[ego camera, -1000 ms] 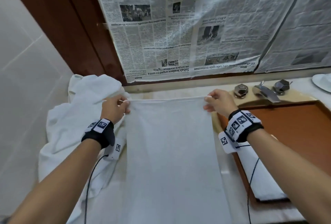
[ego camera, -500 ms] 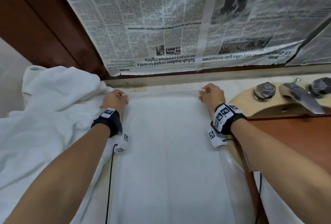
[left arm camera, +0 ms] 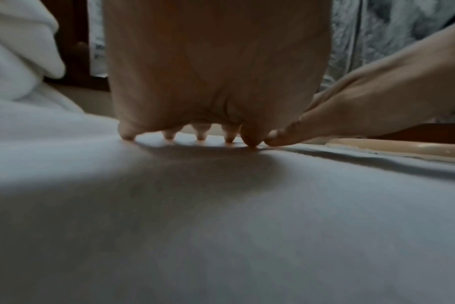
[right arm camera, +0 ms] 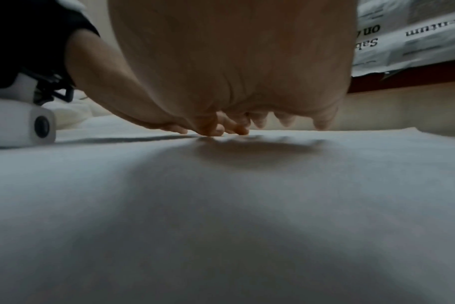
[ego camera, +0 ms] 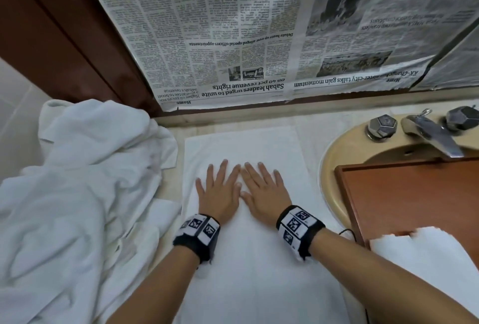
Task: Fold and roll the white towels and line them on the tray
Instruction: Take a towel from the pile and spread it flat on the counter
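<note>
A white towel (ego camera: 248,259) lies spread flat on the counter, its far edge near the wall. My left hand (ego camera: 219,189) and right hand (ego camera: 261,189) press on its middle side by side, palms down and fingers straight, index fingers almost touching. From the left wrist view the left hand's fingertips (left arm camera: 200,136) rest on the towel (left arm camera: 221,226), with the right hand (left arm camera: 351,115) beside them. The right wrist view shows the right hand's fingertips (right arm camera: 286,121) on the same towel (right arm camera: 221,226). A brown wooden tray (ego camera: 414,199) sits over the sink at right, a white rolled towel (ego camera: 427,259) on its near part.
A heap of crumpled white towels (ego camera: 77,194) fills the counter's left side. A beige sink rim (ego camera: 334,168) with a chrome tap (ego camera: 430,134) and two knobs lies at the right. Newspaper (ego camera: 259,33) covers the wall behind.
Both hands let go of the towel's far corners, which now lie flat, and came together to the towel's middle with palms pressed down. The head view shifted closer and lower.
</note>
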Tool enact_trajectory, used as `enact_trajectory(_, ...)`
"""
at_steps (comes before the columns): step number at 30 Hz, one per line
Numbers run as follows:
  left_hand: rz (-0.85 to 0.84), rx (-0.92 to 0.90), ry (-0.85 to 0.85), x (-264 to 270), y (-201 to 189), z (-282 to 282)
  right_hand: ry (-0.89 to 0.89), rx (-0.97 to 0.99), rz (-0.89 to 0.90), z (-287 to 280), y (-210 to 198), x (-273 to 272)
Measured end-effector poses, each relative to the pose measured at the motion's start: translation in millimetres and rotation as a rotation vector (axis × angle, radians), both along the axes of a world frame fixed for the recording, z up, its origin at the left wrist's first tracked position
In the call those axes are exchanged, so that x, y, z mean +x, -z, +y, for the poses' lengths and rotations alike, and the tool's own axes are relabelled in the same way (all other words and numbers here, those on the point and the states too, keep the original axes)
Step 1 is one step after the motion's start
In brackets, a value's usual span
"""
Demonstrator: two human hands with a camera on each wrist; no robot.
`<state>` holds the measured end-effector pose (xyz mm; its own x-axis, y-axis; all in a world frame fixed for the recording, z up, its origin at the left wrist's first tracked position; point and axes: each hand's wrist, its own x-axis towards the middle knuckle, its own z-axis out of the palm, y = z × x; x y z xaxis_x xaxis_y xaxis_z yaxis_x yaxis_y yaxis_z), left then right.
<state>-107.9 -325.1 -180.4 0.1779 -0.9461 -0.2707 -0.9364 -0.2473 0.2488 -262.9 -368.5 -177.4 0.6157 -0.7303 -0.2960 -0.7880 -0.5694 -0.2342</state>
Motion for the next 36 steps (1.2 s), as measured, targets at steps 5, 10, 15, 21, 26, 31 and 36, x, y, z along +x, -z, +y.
enact_trajectory(5, -0.069, 0.066, -0.009, 42.1, 2.0, -0.6, 0.036, 0.019, 0.087, -16.9, -1.1, -17.8)
enact_trajectory(10, -0.004, 0.101, -0.126, 90.3, -4.0, -3.8, 0.279, 0.059, 0.156, -45.2, -8.3, -56.0)
enact_trajectory(15, 0.069, 0.036, -0.164, 94.8, -19.3, -8.1, 0.408, 0.033, 0.171, -51.1, -18.6, -53.2)
enact_trajectory(21, -0.004, 0.095, -0.014, 73.5, -10.5, -2.1, 0.260, 0.094, 0.125, -30.5, -14.9, -34.6)
enact_trajectory(26, -0.011, 0.125, -0.189, 94.8, -18.0, -17.1, 0.429, 0.015, 0.262, -46.4, -29.3, -58.6)
enact_trajectory(31, 0.011, -0.049, -0.023, 48.5, -31.5, -51.7, 0.485, -0.173, 0.151, -19.3, -49.7, -72.1)
enact_trajectory(36, 0.263, -0.104, 0.147, -47.9, -43.4, -105.6, 0.592, 0.026, 0.206, -1.5, -44.5, -77.9)
